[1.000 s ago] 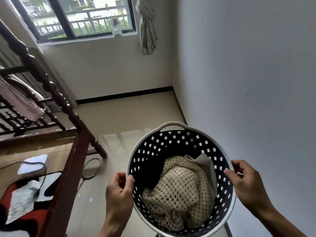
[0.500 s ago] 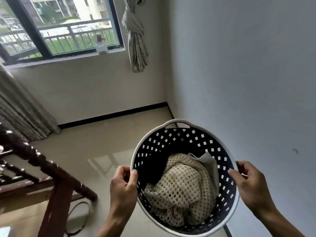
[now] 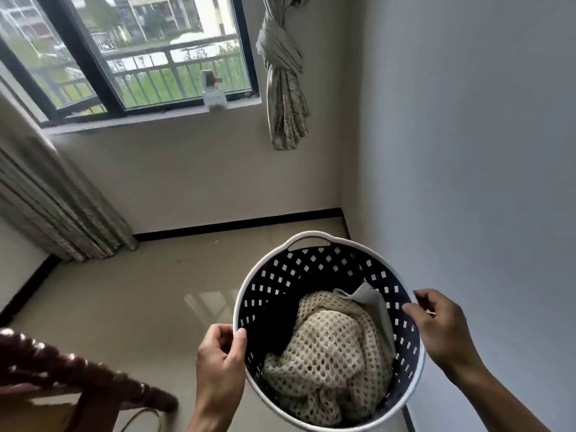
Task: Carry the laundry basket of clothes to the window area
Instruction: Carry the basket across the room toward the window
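Dark perforated plastic with a white rim, the laundry basket (image 3: 271, 294) is held off the floor (image 3: 131, 307) at the near right, beside the right wall. The left hand (image 3: 219, 353) pinches its left rim and the right hand (image 3: 439, 325) clasps its right rim, each grip closed on the basket. Inside lies a cream open-knit garment (image 3: 330, 353), and the window (image 3: 149, 54) is at the far left.

Both bare arms reach forward from the bottom of the view. The left hand (image 3: 220, 353) is curled, thumb on top and fingers tucked under, its grip closed on the rim of the basket (image 3: 249, 285). The right hand (image 3: 436, 325) does the same on the other side, thumb pointing inward, wrist bent a little
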{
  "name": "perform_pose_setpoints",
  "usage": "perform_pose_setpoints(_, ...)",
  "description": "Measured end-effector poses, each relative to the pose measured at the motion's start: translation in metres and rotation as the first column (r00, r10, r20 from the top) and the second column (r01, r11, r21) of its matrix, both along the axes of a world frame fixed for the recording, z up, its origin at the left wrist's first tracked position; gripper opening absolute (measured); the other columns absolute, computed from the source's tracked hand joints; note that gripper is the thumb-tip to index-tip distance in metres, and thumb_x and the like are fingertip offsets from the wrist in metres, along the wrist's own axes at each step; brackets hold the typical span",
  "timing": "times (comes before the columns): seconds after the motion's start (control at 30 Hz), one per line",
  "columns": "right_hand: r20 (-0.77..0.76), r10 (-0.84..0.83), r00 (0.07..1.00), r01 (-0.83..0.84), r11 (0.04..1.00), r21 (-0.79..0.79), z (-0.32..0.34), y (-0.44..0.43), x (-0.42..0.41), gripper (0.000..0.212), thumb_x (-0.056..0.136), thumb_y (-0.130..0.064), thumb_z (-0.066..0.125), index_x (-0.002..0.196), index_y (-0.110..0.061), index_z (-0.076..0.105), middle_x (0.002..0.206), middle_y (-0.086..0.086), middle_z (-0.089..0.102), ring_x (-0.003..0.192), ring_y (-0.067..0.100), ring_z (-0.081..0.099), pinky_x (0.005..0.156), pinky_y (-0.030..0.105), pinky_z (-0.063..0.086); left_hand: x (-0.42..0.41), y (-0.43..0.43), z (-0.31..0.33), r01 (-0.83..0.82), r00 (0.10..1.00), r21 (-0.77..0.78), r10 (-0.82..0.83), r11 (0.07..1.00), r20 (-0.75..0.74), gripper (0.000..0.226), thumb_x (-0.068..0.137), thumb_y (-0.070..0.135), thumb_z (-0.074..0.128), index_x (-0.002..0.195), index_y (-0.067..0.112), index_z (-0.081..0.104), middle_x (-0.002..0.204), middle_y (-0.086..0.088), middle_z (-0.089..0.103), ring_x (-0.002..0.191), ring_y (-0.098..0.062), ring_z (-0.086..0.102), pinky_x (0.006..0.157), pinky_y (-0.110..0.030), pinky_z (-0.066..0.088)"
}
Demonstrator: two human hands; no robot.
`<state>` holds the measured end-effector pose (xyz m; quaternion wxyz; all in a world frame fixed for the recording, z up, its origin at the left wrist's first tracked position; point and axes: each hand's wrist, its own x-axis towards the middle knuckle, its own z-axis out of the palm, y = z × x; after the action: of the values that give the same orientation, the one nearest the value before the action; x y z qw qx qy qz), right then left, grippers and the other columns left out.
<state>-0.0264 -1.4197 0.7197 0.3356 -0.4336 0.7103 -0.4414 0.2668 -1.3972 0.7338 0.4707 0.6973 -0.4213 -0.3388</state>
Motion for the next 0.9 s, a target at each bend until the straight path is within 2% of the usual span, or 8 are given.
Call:
perform_pose_setpoints(0.13, -0.003, 0.125, 0.992, -0.125, 0.992, -0.034, 0.004, -0.083, 0.016, 0.010, 0.086, -0.010, 0.062, 0.082, -0.018, 0.067, 0.078, 0.001, 0.072, 0.073, 0.022, 0.068, 0.066, 0.039, 0.055, 0.012, -0.055, 0.000, -0.120, 0.993, -0.011, 0.120, 0.993, -0.014, 0.012, 0.090, 0.008, 0.057, 0.080, 0.005, 0.061, 0.075, -0.025, 0.069, 0.067, -0.033, 0.062, 0.068, -0.052, 0.053)
perform_pose_setpoints(0.23, 0.013, 0.165, 0.986, -0.164, 0.986, -0.031, -0.004, -0.139, 0.028, 0.016, 0.086, -0.008, 0.063, 0.078, -0.022, 0.064, 0.077, 0.000, 0.072, 0.072, 0.022, 0.068, 0.063, 0.035, 0.053, 0.022, -0.104, -0.008, -0.168, 0.986, -0.003, 0.168, 0.986, -0.020, 0.013, 0.091, 0.009, 0.057, 0.079, 0.004, 0.061, 0.075, -0.025, 0.069, 0.067, -0.030, 0.062, 0.068, -0.054, 0.053)
perform_pose_setpoints(0.47, 0.012, 0.135, 0.991, -0.135, 0.990, 0.033, -0.027, -0.285, 0.051, 0.010, 0.082, -0.008, 0.066, 0.080, -0.017, 0.068, 0.075, 0.003, 0.074, 0.074, 0.026, 0.070, 0.073, 0.049, 0.056, 0.048, -0.258, -0.035, -0.171, 0.983, 0.053, 0.174, 0.984, -0.056, 0.014, 0.090, 0.009, 0.058, 0.077, 0.003, 0.061, 0.074, -0.027, 0.068, 0.064, -0.028, 0.060, 0.069, -0.054, 0.053)
perform_pose_setpoints(0.57, 0.013, 0.119, 0.993, -0.119, 0.992, 0.032, -0.017, -0.351, 0.061, 0.009, 0.082, -0.008, 0.066, 0.080, -0.016, 0.069, 0.069, 0.002, 0.074, 0.074, 0.026, 0.070, 0.072, 0.047, 0.056, 0.062, -0.328, -0.028, -0.161, 0.985, 0.049, 0.164, 0.986, -0.061, 0.014, 0.089, 0.007, 0.059, 0.076, 0.002, 0.062, 0.073, -0.026, 0.068, 0.063, -0.026, 0.059, 0.068, -0.052, 0.053)
perform_pose_setpoints(0.67, 0.024, 0.122, 0.992, -0.122, 0.993, 0.006, -0.006, -0.416, 0.073, 0.009, 0.082, -0.009, 0.066, 0.081, -0.017, 0.069, 0.074, -0.007, 0.075, 0.075, 0.025, 0.071, 0.068, 0.041, 0.055, 0.078, -0.394, -0.017, -0.135, 0.989, 0.019, 0.136, 0.991, -0.051, 0.014, 0.089, 0.008, 0.059, 0.076, 0.002, 0.061, 0.070, -0.022, 0.068, 0.061, -0.024, 0.059, 0.064, -0.048, 0.053)
perform_pose_setpoints(0.73, 0.035, 0.136, 0.990, -0.136, 0.990, -0.024, 0.001, -0.456, 0.084, 0.011, 0.083, -0.007, 0.065, 0.083, -0.017, 0.069, 0.071, 0.001, 0.075, 0.074, 0.026, 0.070, 0.066, 0.038, 0.057, 0.088, -0.431, -0.009, -0.138, 0.989, 0.000, 0.138, 0.990, -0.053, 0.013, 0.090, 0.008, 0.058, 0.078, 0.002, 0.062, 0.071, -0.020, 0.069, 0.062, -0.022, 0.060, 0.064, -0.047, 0.053)
perform_pose_setpoints(0.83, 0.056, 0.198, 0.979, -0.195, 0.980, -0.042, -0.002, -0.523, 0.105, 0.013, 0.084, -0.001, 0.064, 0.083, -0.014, 0.068, 0.077, 0.006, 0.074, 0.074, 0.028, 0.068, 0.061, 0.024, 0.053, 0.106, -0.484, -0.008, -0.178, 0.981, -0.010, 0.177, 0.984, -0.075, 0.013, 0.090, 0.008, 0.058, 0.079, 0.002, 0.062, 0.071, -0.018, 0.069, 0.062, -0.020, 0.061, 0.062, -0.041, 0.053)
perform_pose_setpoints(0.9, 0.053, 0.257, 0.965, -0.255, 0.966, -0.028, -0.011, -0.575, 0.122, 0.015, 0.083, -0.003, 0.065, 0.082, -0.017, 0.068, 0.072, 0.005, 0.074, 0.074, 0.028, 0.069, 0.064, 0.028, 0.052, 0.120, -0.517, -0.015, -0.230, 0.971, -0.005, 0.229, 0.973, -0.075, 0.013, 0.090, 0.007, 0.058, 0.079, 0.002, 0.062, 0.069, -0.013, 0.068, 0.060, -0.017, 0.060, 0.057, -0.030, 0.052)
